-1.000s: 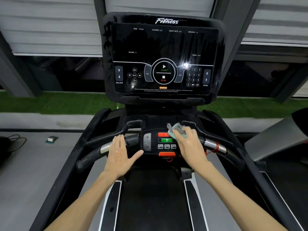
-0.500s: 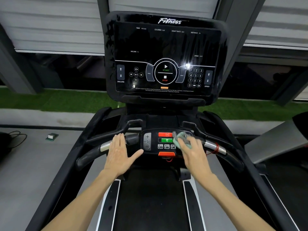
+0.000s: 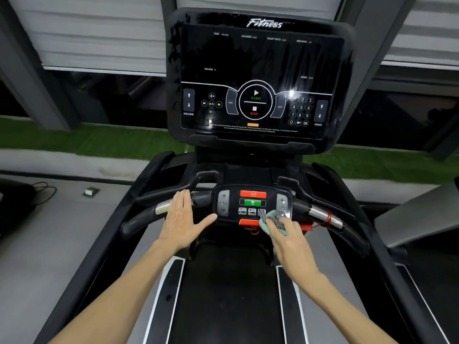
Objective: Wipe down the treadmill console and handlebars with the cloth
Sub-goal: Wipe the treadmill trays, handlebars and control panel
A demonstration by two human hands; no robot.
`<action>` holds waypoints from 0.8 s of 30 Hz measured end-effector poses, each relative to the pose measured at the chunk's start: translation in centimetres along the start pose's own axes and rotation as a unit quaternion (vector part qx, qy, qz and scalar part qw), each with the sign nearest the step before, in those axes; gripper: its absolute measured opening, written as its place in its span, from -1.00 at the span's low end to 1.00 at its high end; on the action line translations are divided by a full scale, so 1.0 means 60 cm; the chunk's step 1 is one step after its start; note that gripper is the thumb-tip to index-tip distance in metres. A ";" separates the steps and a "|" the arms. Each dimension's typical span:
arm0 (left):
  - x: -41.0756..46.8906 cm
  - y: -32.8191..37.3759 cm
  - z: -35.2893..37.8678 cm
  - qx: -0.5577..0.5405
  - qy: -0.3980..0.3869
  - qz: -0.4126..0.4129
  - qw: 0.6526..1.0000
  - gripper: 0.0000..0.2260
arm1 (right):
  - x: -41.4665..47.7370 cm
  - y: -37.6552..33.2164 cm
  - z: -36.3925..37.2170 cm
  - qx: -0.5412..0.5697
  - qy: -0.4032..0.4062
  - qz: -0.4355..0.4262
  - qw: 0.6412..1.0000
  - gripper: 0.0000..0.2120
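Observation:
The black treadmill console screen point(image 3: 258, 78) stands upright ahead of me. Below it sits a small control panel point(image 3: 253, 204) with red and green buttons, flanked by the left handlebar point(image 3: 146, 217) and the right handlebar point(image 3: 323, 214). My right hand point(image 3: 288, 239) presses a light green and grey patterned cloth point(image 3: 272, 220) against the panel's lower right corner, fingers laid over it. My left hand point(image 3: 182, 219) lies flat with straight fingers on the left handlebar, thumb reaching toward the panel's edge.
The running belt point(image 3: 228, 294) lies between grey side rails below my arms. A red safety cord point(image 3: 320, 225) hangs by the right handlebar. On the grey floor to the left lie a small box point(image 3: 90, 192) and a black cable point(image 3: 42, 192). Another machine's edge point(image 3: 417, 219) sits at right.
My right hand has slid the cloth down from the panel's upper right to its lower right corner. My left hand has stayed on the left handlebar.

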State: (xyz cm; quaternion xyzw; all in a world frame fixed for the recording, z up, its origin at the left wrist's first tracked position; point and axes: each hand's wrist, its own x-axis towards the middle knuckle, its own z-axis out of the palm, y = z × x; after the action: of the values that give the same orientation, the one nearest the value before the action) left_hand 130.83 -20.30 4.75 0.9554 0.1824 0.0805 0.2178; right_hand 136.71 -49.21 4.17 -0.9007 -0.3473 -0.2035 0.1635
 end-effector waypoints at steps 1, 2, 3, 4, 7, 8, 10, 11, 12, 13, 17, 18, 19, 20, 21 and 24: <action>0.000 0.001 -0.001 0.001 -0.003 -0.003 1.000 0.04 | 0.012 0.003 -0.003 0.000 0.004 -0.011 1.000 -0.53; -0.001 -0.002 -0.001 0.001 -0.003 -0.005 1.000 0.03 | 0.026 0.005 -0.003 0.005 0.015 -0.002 1.000 -0.56; 0.002 0.000 -0.004 0.001 -0.003 -0.002 1.000 0.03 | 0.039 0.009 -0.005 0.010 0.037 0.032 0.999 -0.59; 0.004 0.001 -0.006 0.000 -0.006 0.002 1.000 0.02 | 0.046 0.011 -0.005 0.018 0.057 0.081 0.995 -0.61; 0.001 -0.001 -0.007 -0.003 -0.010 0.007 1.000 0.03 | 0.022 -0.022 0.013 0.035 0.079 0.156 0.984 -0.57; 0.000 -0.002 -0.007 -0.004 -0.008 0.009 1.000 0.03 | 0.011 -0.045 0.022 0.042 0.071 0.147 0.986 -0.56; 0.002 -0.007 -0.006 -0.006 -0.011 0.017 1.000 0.03 | 0.004 -0.093 0.043 0.062 0.042 0.108 0.991 -0.54; 0.002 -0.009 -0.007 -0.005 -0.016 0.022 1.000 0.02 | 0.008 -0.112 0.052 0.065 0.035 0.086 0.994 -0.53; 0.003 -0.011 -0.007 -0.003 -0.018 0.027 0.999 0.02 | 0.016 -0.128 0.058 0.064 0.035 0.068 0.995 -0.52; 0.004 -0.014 -0.008 -0.002 -0.020 0.033 0.999 0.01 | 0.022 -0.139 0.061 0.061 0.038 0.062 0.995 -0.51; 0.003 -0.016 -0.009 -0.005 -0.028 0.047 0.999 -0.15 | 0.015 -0.133 0.053 0.045 0.045 0.129 0.990 -0.48; 0.003 -0.017 -0.008 -0.003 -0.026 0.050 0.998 -0.18 | 0.015 -0.135 0.051 0.044 0.055 0.157 0.985 -0.49; 0.004 -0.016 -0.008 0.001 -0.020 0.057 0.998 -0.20 | 0.018 -0.143 0.053 0.040 0.064 0.173 0.982 -0.50; 0.004 -0.017 -0.007 0.004 -0.017 0.062 0.998 -0.22 | 0.025 -0.158 0.058 0.036 0.068 0.171 0.982 -0.52; 0.004 -0.018 -0.006 0.003 -0.014 0.068 0.998 -0.24 | 0.035 -0.179 0.065 0.033 0.066 0.152 0.986 -0.52; 0.003 -0.023 -0.006 -0.006 -0.026 0.085 0.996 -0.27 | 0.065 -0.236 0.079 0.038 0.029 0.102 0.994 -0.49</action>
State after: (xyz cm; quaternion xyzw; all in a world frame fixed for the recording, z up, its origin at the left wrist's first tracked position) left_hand 130.48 -18.94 4.44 0.9680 0.0946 0.0746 0.2202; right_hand 130.74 -34.96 4.12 -0.9182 -0.2565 -0.1983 0.2276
